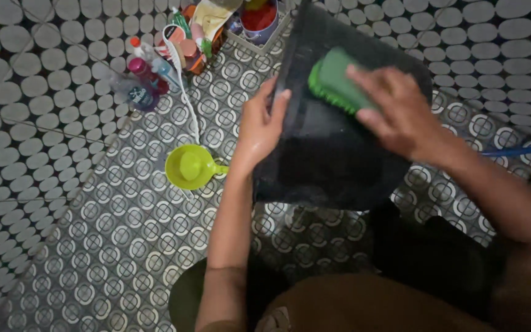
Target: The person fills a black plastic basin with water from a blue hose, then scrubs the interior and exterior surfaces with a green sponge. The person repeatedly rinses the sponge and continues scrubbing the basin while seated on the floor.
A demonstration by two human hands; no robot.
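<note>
Two bare hands work at one large black item in the upper middle of the frame.

Black fabric piece (pixel 333 154): dark, matte, soft-looking cloth or mat with a rounded lower edge, held up off the floor; wet or dry cannot be told. It hides the floor behind it.

Scrub brush (pixel 333 80): bright green plastic, oblong back, short green bristles along its left edge, lying flat against the upper part of the black fabric.

Right hand (pixel 401 117): grip pressed down over the brush's back, fingers spread across it, covering its right end.

Left hand (pixel 259 129): grip clenched on the left edge of the black fabric, thumb in front, fingers behind the cloth.

Floor (pixel 124 246): small square tiles, grey with white ring pattern, glossy. Walls at left and upper right: dark tile with white ovals.

Dipper (pixel 190 166): lime-green plastic, round bowl with short handle, on the floor just left of the left wrist.

Bottles (pixel 142 77): cluster at upper left, one clear with pink cap, standing against the wall.

Caddy (pixel 259 21): top centre, holding packets and a red-filled container, partly cut by the frame edge.

Hose (pixel 523 149): blue, at the right edge, behind the right forearm.

Lower frame: the person's brown-clad knees.
</note>
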